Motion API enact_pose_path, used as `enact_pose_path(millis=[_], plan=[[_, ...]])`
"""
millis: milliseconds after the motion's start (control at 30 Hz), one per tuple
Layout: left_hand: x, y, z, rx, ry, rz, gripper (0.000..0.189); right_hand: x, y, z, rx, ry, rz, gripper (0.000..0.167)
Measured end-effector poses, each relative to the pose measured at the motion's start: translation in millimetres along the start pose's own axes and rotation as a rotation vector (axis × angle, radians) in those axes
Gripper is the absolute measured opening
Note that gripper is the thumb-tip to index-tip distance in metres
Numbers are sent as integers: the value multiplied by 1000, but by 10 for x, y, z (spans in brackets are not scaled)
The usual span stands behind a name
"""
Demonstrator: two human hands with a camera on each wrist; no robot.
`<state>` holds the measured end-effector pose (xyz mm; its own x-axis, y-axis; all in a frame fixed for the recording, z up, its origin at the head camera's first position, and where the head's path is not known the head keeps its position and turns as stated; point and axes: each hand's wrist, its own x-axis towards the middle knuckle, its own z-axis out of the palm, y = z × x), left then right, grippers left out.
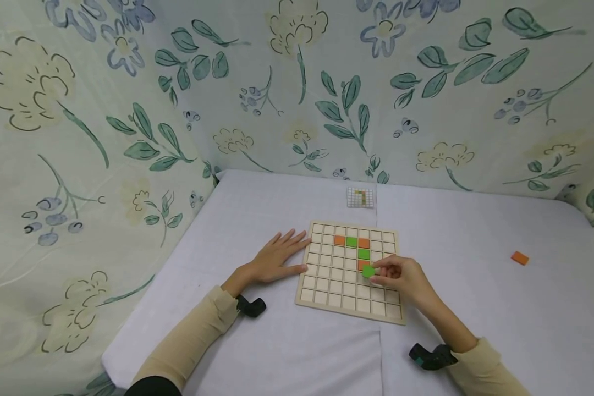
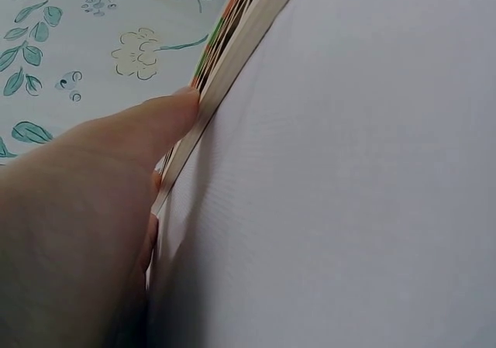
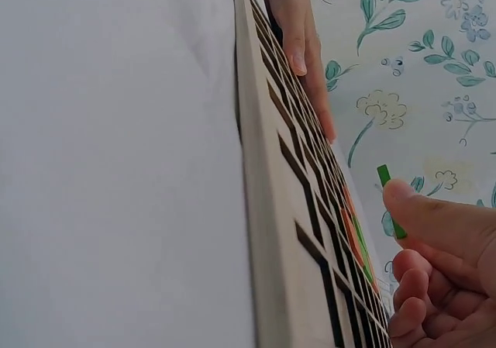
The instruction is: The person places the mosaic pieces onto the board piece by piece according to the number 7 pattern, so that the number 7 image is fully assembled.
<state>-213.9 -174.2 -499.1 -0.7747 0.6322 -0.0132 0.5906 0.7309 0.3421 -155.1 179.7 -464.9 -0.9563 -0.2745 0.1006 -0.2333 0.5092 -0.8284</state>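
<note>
A wooden grid board [image 1: 326, 297] lies on the white-covered table. Several orange and green square tiles sit in its cells, among them an orange tile [image 1: 339, 240] and a green tile [image 1: 351, 242], in a row that turns downward. My right hand [image 1: 406, 278] pinches a green tile [image 1: 368, 271] between thumb and finger, just over the cell below the lowest orange tile [image 1: 363, 264]. In the right wrist view this green tile [image 3: 391, 201] is held above the board's surface. My left hand [image 1: 274, 258] lies with fingers spread, its fingertips touching the board's left edge.
A small card with a printed grid pattern [image 1: 360, 198] lies behind the board. One loose orange tile [image 1: 520, 258] is on the table far to the right. Flower-patterned cloth [image 1: 297, 110] hangs behind the table and at its left.
</note>
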Motion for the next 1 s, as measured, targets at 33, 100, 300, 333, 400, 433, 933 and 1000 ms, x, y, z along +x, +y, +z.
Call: enact_pose_path(millis=[33, 100, 300, 333, 400, 433, 933, 1000], plan=[[0, -1, 2, 3, 0, -2, 77, 0, 1, 12, 0, -3, -3, 25], [0, -3, 5, 4, 1, -2, 77, 2, 9, 34, -1, -6, 2, 24], [-3, -8, 11, -2, -4, 0, 77, -3, 40, 99, -35, -16, 20, 22], [-3, -8, 10, -6, -3, 1, 77, -4, 42, 106, -42, -16, 19, 22], [-5, -10, 12, -9, 2, 5, 77, -3, 43, 119, -56, -10, 15, 21], [-5, -11, 12, -10, 4, 7, 77, -4, 43, 124, -60, -7, 13, 22], [-5, 12, 0, -9, 4, 0, 76, -17, 23, 184, -105, 27, -2, 22], [-7, 12, 0, -12, 6, 0, 76, -21, 17, 187, -109, 27, -5, 22]])
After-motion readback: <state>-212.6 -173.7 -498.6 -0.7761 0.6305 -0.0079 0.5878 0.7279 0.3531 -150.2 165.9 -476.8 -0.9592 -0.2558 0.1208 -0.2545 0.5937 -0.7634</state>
